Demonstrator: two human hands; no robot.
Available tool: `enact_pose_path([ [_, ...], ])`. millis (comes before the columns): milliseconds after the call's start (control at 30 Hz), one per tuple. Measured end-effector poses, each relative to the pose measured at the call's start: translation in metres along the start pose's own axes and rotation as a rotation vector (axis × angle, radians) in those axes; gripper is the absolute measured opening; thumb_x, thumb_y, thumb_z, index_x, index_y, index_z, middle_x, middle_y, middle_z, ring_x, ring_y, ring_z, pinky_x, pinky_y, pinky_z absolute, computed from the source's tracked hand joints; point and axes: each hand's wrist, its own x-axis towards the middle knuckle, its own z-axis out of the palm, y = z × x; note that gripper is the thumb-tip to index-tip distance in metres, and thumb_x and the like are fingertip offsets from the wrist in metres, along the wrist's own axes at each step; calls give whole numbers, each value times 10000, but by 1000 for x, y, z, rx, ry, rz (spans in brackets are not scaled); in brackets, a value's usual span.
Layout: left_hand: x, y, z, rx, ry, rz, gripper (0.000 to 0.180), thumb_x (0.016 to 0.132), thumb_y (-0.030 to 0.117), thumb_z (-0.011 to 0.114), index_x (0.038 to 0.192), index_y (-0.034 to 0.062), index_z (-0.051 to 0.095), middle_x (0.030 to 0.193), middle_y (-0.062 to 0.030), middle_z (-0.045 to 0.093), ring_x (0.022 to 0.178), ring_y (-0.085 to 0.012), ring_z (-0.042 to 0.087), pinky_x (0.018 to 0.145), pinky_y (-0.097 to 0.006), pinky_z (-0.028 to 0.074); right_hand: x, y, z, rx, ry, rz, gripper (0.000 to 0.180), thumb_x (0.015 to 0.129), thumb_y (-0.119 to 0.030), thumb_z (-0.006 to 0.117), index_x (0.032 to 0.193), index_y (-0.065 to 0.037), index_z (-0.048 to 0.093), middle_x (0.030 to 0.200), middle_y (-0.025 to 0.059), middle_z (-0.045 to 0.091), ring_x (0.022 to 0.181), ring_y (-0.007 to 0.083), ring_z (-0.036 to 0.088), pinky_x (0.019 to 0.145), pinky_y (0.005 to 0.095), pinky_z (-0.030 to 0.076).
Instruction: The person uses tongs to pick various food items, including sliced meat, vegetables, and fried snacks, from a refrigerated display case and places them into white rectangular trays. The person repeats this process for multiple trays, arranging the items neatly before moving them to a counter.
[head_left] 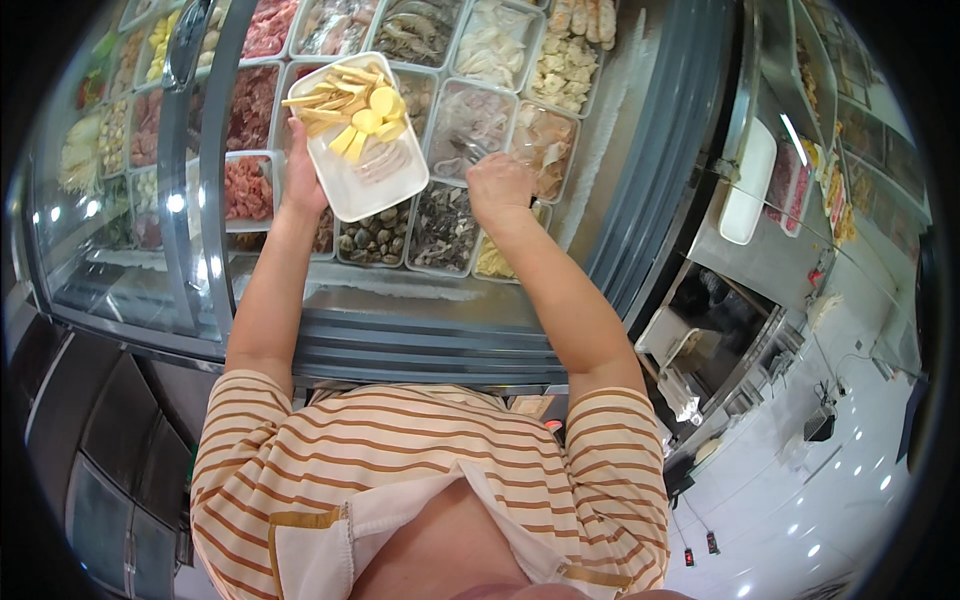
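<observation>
My left hand [304, 172] grips the left edge of a white rectangular tray [345, 200], tilted over the display case. Yellow round and oblong slices [368, 120] and tan strips [345, 92] fill its far part. Pale thin slices [383, 162] lie nearer, and the near end of the tray is bare. My right hand [502, 187] is closed over a tub of pale, translucent pieces [468, 108]. From its fingers a pair of metal tongs [466, 147] reaches into that tub; the grip partly hides them.
Around the tray stand several tubs: red minced meat [250, 188], shellfish [372, 238], dark grey pieces [442, 228], shrimp [418, 32] and orange-tan slices [545, 138]. Grey sliding rails [430, 350] edge the case. Glass with a frame [212, 180] stands left. A steel counter [725, 240] holds a white tray [750, 185].
</observation>
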Motion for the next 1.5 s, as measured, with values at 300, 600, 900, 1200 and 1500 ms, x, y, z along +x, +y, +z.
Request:
enact_pose_path([
  [300, -9, 6, 3, 6, 10, -14, 695, 905, 558, 392, 1382, 61, 303, 1377, -137, 404, 1233, -289, 432, 1045, -419, 342, -25, 5, -9, 203, -24, -21, 144, 715, -73, 551, 777, -20, 670, 831, 150, 660, 791, 288, 662, 645, 396, 543],
  [600, -10, 7, -2, -16, -28, -24, 696, 905, 557, 387, 1385, 61, 300, 1385, -147, 393, 1248, -296, 416, 1054, -428, 331, -41, 28, -19, 285, -207, -6, 149, 737, -95, 539, 793, -18, 654, 848, 154, 657, 785, 303, 657, 660, 404, 526],
  [900, 5, -4, 3, -74, -107, -18, 751, 875, 593, 405, 1386, 54, 290, 1379, -139, 399, 1243, -285, 421, 1047, -420, 344, -108, 40, -98, 261, -31, 54, 307, 770, -138, 570, 1041, 1, 535, 810, 133, 605, 709, 275, 638, 607, 370, 517],
  [1200, 5, -11, 35, -115, -174, -92, 741, 875, 593, 418, 1386, 69, 303, 1375, -123, 407, 1234, -288, 426, 1035, -439, 351, -117, 6, -92, 133, 301, -121, 358, 684, -130, 598, 1012, 8, 564, 704, 60, 527, 618, 200, 568, 524, 302, 464],
  [1500, 6, -15, 28, -144, -152, -109, 715, 894, 584, 377, 1385, 70, 304, 1381, -128, 398, 1237, -293, 424, 1038, -442, 346, -115, 6, -95, 80, 338, -157, 321, 702, -108, 580, 999, 11, 565, 702, 61, 522, 636, 193, 551, 520, 295, 445],
])
